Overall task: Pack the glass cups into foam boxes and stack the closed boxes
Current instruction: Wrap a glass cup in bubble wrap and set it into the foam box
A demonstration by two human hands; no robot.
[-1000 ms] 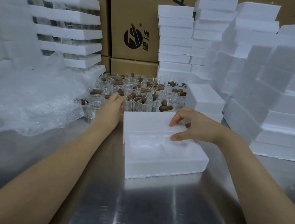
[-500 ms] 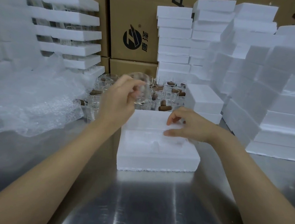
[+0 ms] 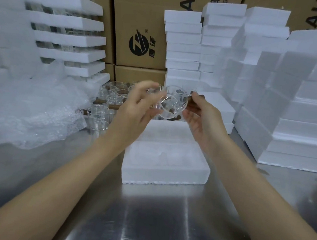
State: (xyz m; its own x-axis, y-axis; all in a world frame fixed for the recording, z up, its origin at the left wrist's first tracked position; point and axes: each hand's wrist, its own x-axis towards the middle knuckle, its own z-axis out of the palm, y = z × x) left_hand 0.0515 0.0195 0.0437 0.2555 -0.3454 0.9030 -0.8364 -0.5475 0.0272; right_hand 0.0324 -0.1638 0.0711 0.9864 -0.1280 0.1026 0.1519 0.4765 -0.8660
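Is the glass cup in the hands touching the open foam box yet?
Apart. The head view shows the glass cup held by both hands above the foam box, with bare foam visible between them.

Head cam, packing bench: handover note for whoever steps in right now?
Left hand and right hand: both hold one clear glass cup, tipped on its side, above the open white foam box.
Box sits on the steel table; recesses look empty.
More clear cups stand behind it, left.
Done: cup picked.
Left: seat cup, fill the box, close it, stack it.
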